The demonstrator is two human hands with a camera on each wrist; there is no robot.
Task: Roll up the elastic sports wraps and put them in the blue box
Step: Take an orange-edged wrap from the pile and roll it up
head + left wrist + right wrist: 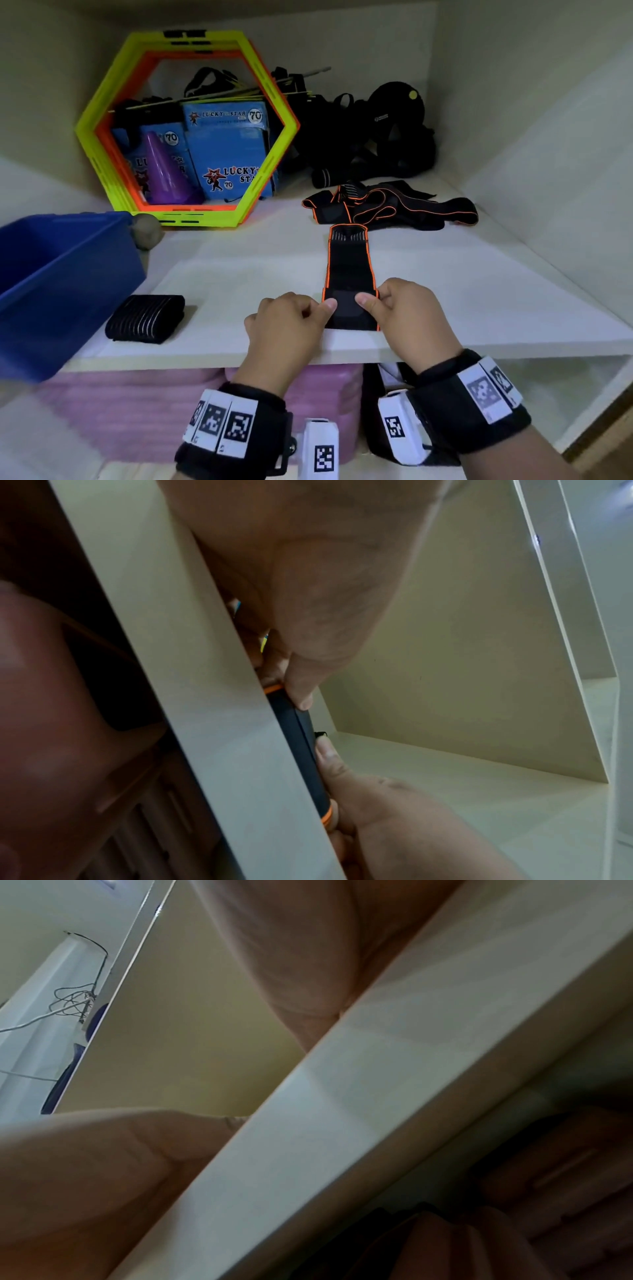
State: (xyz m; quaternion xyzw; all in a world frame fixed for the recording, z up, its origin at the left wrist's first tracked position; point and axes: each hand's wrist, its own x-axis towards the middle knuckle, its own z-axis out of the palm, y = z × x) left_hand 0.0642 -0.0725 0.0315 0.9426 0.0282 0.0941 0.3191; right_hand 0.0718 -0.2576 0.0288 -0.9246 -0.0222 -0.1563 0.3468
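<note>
A black wrap with orange trim (pixel 348 270) lies stretched out lengthwise on the white shelf. Its near end is folded over at the shelf's front edge. My left hand (pixel 318 308) pinches the left side of that fold and my right hand (pixel 371 298) pinches the right side, thumbs on top. In the left wrist view the folded end (pixel 301 750) shows edge-on between my left hand (pixel 301 693) and right hand (pixel 330 756). The right wrist view hides the wrap behind the shelf edge. The blue box (pixel 68 274) stands at the left. A rolled black striped wrap (pixel 145 323) lies beside it.
A loose orange-trimmed wrap (pixel 390 205) lies heaped behind the stretched one. Further back are black gear (pixel 376 137), yellow and orange hexagon rings (pixel 185 130) around blue cartons and a purple cone (pixel 164 171), and a grey ball (pixel 147 231). Pink mats (pixel 137 411) fill the shelf below.
</note>
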